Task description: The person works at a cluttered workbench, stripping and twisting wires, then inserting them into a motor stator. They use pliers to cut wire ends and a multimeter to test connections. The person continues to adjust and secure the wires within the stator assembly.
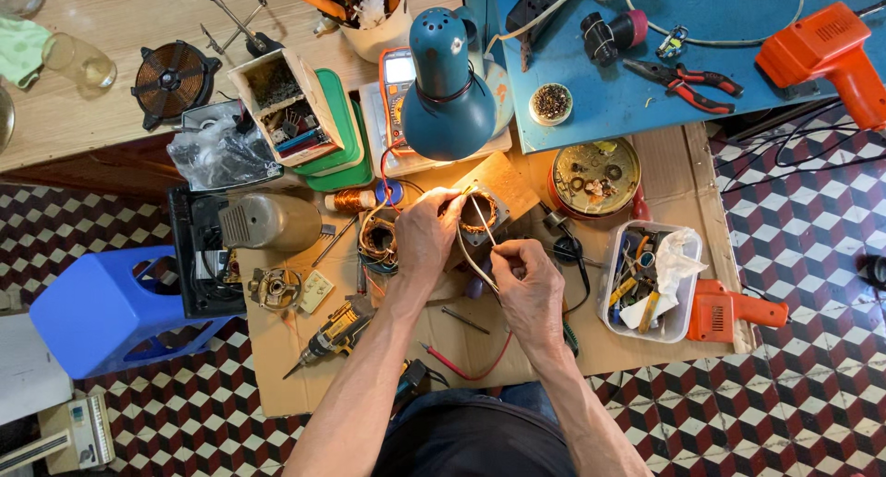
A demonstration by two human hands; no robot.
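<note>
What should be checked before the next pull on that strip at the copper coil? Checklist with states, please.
1. Left hand steadies the copper coil: ok, fingers on its rim.
2. Right hand has a grip on the pale strip: ok, pinched at the fingertips.
3. Strip threaded through the coil: cannot tell, too small.
4. Light on the work: ok, teal lamp shines onto it.
5. Space around the hands: not ok, cordless drill and red lead lie close.
</note>
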